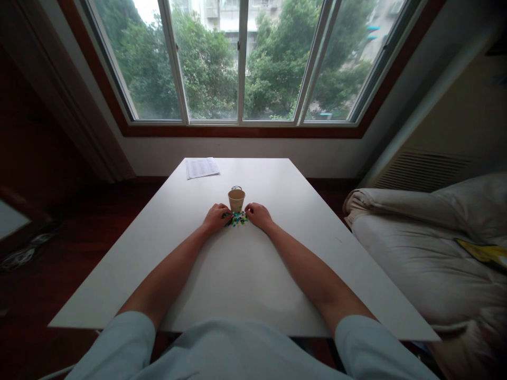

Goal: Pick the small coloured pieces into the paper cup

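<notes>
A small heap of tiny coloured pieces (239, 218), green, blue, yellow and white, lies on the white table. Just behind it stands an upright brown paper cup (236, 200) with its mouth facing up; its inside bottom is hidden. My left hand (217, 218) rests at the heap's left edge, fingers curled in and fingertips touching the pieces. On the opposite side, my right hand (259, 215) has thumb and forefinger bent together in a pinch beside the heap. Whatever either hand pinches is too small to name.
Printed paper sheets (202, 168) lie at the table's far left corner. A thin dark ring-like object (236, 188) shows behind the cup. The white table (245, 285) reaches toward a wide window; a padded beige sofa (412, 248) stands at the right.
</notes>
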`<state>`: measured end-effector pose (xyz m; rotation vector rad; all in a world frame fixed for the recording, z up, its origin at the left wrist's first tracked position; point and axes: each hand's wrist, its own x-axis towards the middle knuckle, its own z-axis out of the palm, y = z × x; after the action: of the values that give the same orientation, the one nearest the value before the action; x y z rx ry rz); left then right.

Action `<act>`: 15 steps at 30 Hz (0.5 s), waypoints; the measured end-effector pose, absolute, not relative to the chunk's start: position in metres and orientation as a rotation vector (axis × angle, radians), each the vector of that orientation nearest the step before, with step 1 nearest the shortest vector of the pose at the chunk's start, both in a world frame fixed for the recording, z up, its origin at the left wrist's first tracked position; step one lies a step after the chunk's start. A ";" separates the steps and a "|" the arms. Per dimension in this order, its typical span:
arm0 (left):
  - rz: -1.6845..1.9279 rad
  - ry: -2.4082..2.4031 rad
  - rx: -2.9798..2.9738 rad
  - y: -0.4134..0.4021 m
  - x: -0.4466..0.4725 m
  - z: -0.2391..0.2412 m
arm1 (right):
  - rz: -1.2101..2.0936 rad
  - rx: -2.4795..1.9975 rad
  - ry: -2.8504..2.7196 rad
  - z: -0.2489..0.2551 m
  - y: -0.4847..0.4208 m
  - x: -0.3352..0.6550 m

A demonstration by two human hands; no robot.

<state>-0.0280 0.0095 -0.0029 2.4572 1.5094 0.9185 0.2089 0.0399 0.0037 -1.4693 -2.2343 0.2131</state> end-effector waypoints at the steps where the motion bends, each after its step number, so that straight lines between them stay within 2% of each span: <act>1: 0.910 1.512 2.461 0.008 -0.028 -0.002 | 0.209 -1.472 -2.238 0.005 0.039 0.209; 15: 0.944 1.582 2.444 0.014 -0.030 -0.006 | 0.159 -1.446 -2.304 0.005 0.035 0.206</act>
<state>-0.0297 0.0139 -0.0064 2.4436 1.5823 0.9441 0.2063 0.0352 0.0051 -1.4463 -2.3039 0.1592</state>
